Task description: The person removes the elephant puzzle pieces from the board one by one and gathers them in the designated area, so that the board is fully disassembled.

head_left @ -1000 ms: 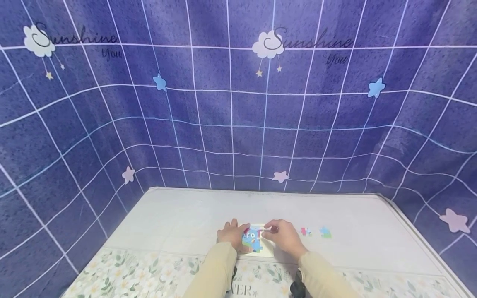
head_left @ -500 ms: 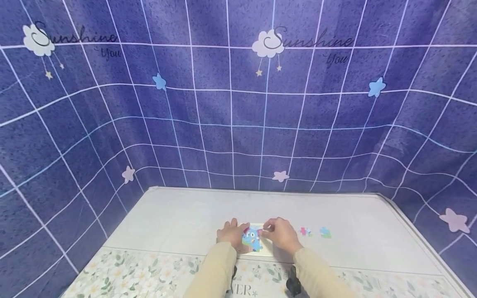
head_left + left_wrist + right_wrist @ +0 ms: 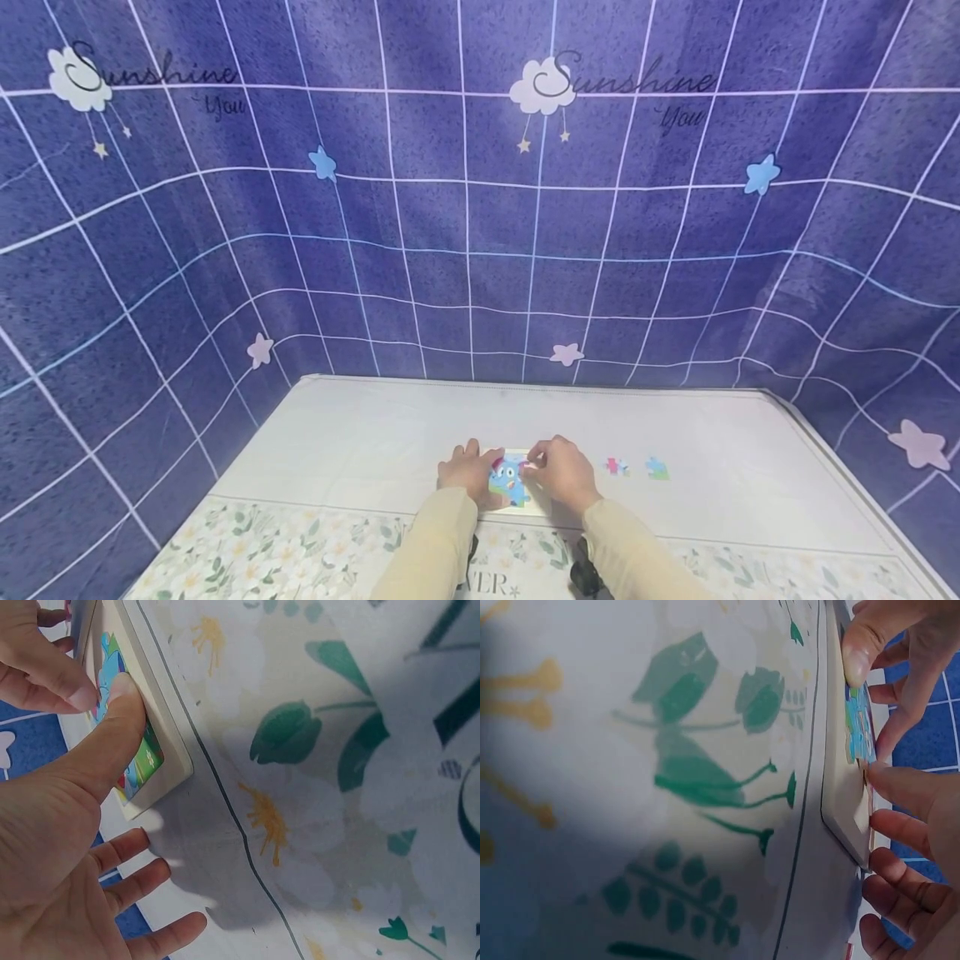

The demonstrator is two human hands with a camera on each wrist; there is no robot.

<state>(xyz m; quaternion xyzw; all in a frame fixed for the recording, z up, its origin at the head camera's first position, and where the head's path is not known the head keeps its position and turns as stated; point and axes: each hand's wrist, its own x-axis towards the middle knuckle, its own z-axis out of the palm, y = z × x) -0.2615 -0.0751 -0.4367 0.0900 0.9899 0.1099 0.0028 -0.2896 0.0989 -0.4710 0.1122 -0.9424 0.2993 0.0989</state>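
Observation:
A jigsaw puzzle board (image 3: 538, 507) with a pale wooden frame lies on the table. Assembled pieces (image 3: 508, 473) inside it show a blue cartoon animal with big eyes. My left hand (image 3: 467, 475) rests at the board's left side. Its thumb presses on the picture, and its other fingers spread past the frame, as the left wrist view shows. At the board's upper right, my right hand (image 3: 564, 473) pinches a puzzle piece, mostly hidden by thumb and forefinger, right against the assembled pieces. In the right wrist view, bare wooden frame (image 3: 840, 787) shows beside that thumb.
Loose puzzle pieces lie right of the board: a pink-and-blue one (image 3: 615, 466) and a blue-green one (image 3: 657, 468). The white table (image 3: 375, 425) has a floral cloth strip (image 3: 285, 542) along its front. A purple grid-patterned curtain (image 3: 495, 217) encloses the back and sides.
My right hand has moved slightly left and farther over the board, fingertips closer to the assembled picture. The left hand stays in place.

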